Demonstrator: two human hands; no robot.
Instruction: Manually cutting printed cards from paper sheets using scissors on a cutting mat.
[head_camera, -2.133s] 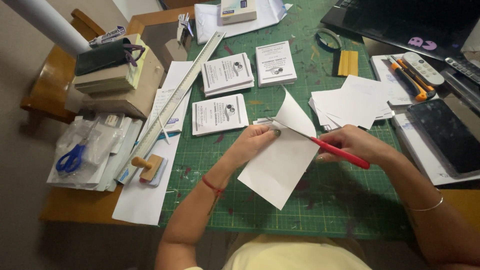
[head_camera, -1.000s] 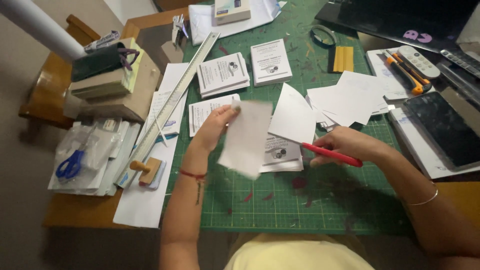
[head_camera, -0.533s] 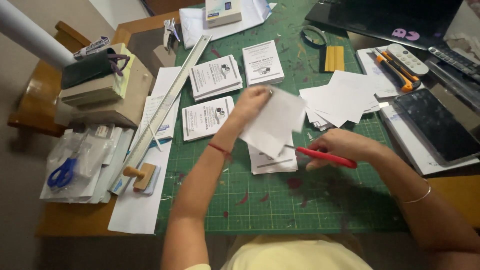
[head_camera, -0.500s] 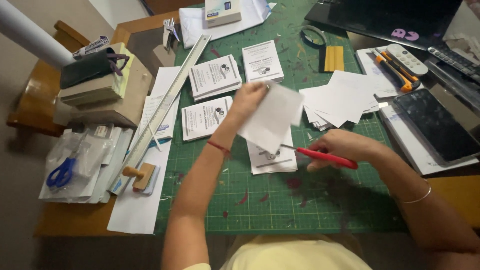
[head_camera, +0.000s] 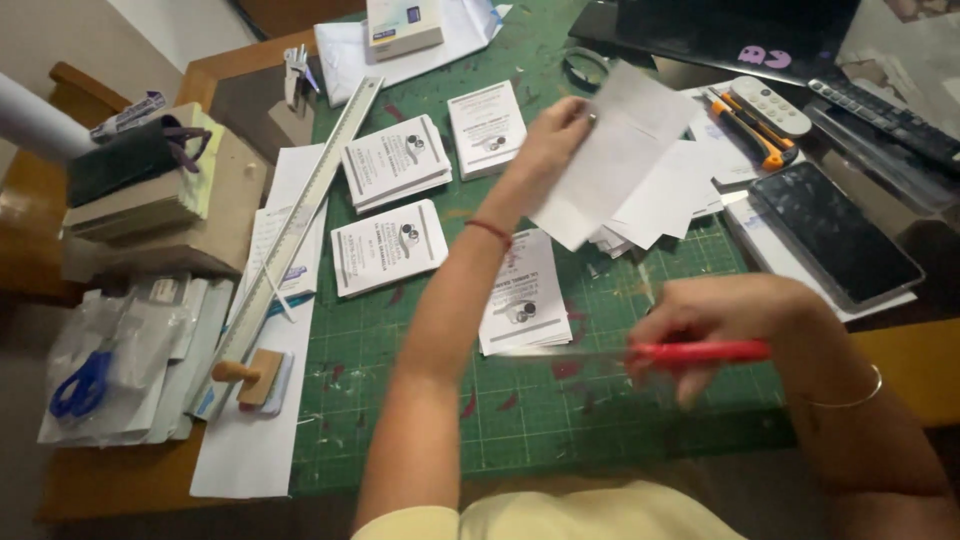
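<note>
The left hand (head_camera: 555, 135) reaches up toward 12 o'clock over the green cutting mat (head_camera: 420, 400). Its fingers pinch the edge of a white paper sheet (head_camera: 615, 160). The sheet is plain and blank on the side we see. It has straight cut edges and is tilted, with 1 corner pointing down. It looks a bit blurry. It is held up in the air above a loose pile of white paper pieces (head_camera: 680, 195), which lies on the mat at about 1 o'clock.

The right hand (head_camera: 715, 325) is at about 3 o'clock, low over the mat. Its fingers are closed around red-handled scissors (head_camera: 690, 352). The red handle lies flat and the pale blades point toward 9 o'clock.

Between the 2 arms, a small stack of printed cards (head_camera: 525, 295) lies on the mat. The cards are white with dark print and a small round picture. 3 more stacks like it lie at 10 and 11 o'clock, and the nearest of these (head_camera: 385, 247) is just beside the left arm.

A long metal ruler (head_camera: 300, 220) lies slanted along the mat's left edge. A small wooden stamp (head_camera: 250, 373) sits by its low end. Blue scissors (head_camera: 80, 385) rest in clear bags at 9 o'clock. A dark phone (head_camera: 835, 235) lies on the bench at 2 o'clock.
</note>
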